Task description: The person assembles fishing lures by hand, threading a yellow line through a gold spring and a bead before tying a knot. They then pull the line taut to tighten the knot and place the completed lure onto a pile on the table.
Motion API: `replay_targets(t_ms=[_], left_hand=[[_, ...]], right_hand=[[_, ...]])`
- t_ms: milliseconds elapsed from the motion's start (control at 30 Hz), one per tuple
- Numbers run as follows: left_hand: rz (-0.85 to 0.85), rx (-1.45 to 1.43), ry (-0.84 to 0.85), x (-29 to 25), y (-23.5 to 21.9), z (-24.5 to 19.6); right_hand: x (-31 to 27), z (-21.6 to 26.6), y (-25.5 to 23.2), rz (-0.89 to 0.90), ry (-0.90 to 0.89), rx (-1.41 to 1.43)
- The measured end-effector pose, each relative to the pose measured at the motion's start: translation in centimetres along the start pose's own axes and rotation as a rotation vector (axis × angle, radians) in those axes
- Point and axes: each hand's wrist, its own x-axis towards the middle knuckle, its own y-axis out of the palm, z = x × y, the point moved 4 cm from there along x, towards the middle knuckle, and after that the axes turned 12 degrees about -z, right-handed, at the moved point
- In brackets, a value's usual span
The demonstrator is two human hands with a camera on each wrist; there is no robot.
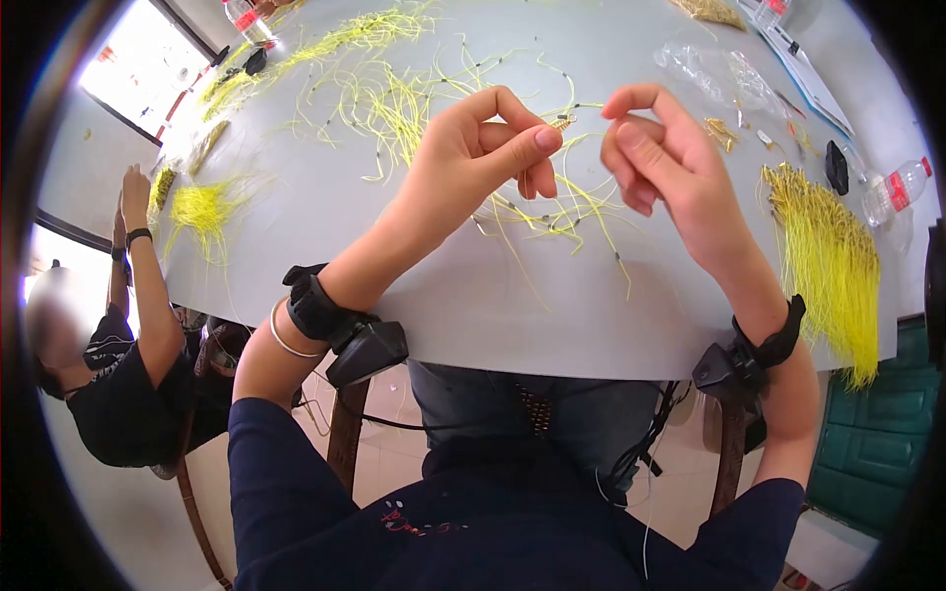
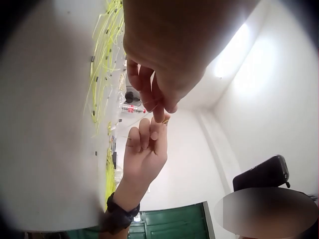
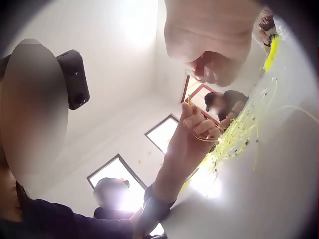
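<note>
The left hand [image 1: 483, 158] pinches a small gold-coloured piece [image 1: 563, 123] between thumb and index finger. In the right wrist view the same hand [image 3: 197, 129] holds up a thin golden piece [image 3: 190, 99], with a yellow line looping by its fingers. To its right, the right hand [image 1: 670, 167] is raised with bent fingers, thumb close to the index finger; a yellow line [image 1: 588, 104] reaches its fingertips. Yellow lines with dark beads [image 1: 581, 212] lie on the table beneath both hands.
A fringed bundle of yellow lines with gold tops [image 1: 828, 256] lies at the right, beside a bottle [image 1: 899, 191] and a black object [image 1: 837, 167]. Plastic bags [image 1: 724, 74] and a clipboard [image 1: 808, 74] are farther back. Another person [image 1: 118, 374] sits at the left.
</note>
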Motion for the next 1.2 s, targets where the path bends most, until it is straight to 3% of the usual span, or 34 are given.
replay_targets(t_ms=[300, 1200], left_hand=[[0.093, -0.029, -0.054, -0.4, 0.7, 0.3], [0.072, 0.000, -0.045, -0.4, 0.6, 0.4]], right_hand=[[-0.1, -0.8, 0.6, 0.007, 0.077, 0.012], [-0.2, -0.7, 0.5, 0.003, 0.129, 0.113]])
